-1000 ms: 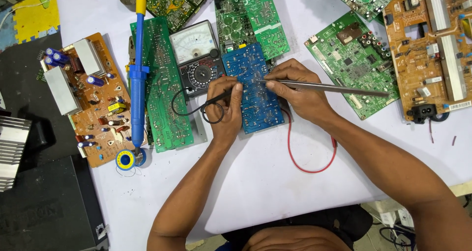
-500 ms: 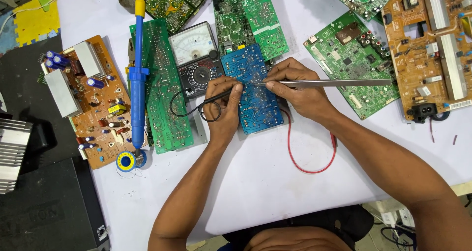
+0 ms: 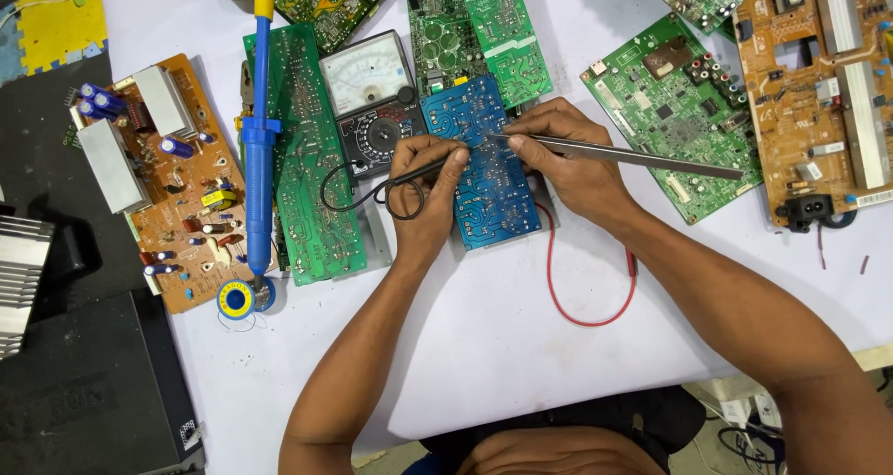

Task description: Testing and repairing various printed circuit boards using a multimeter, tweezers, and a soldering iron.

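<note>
right now left hand [image 3: 423, 191] fingers [image 3: 453, 159] pinch a thin black probe, tip on the blue circuit board [image 3: 481, 163]. its black wire loops just left of the hand. right hand [image 3: 567, 159] fingers [image 3: 521, 143] grip a long metal rod [image 3: 633, 157] like a pen, tip touching the same blue board, rod running out to the right over the hand. blue board lies flat near the middle of the white table [image 3: 484, 335], closer to the far edge, between both hands. a red wire [image 3: 581, 294] curls on the table beside the right wrist. just behind the left hand sits an analog meter [image 3: 367, 89], touching the blue board's left edge. left of it a long green board [image 3: 302, 159], then a blue suction pump [image 3: 259, 131] and a small solder reel [image 3: 235, 299]. an orange board [image 3: 172, 182] sits at the left edge. more green boards along the far edge, another orange board [image 3: 823, 84] at the far right corner.
</note>
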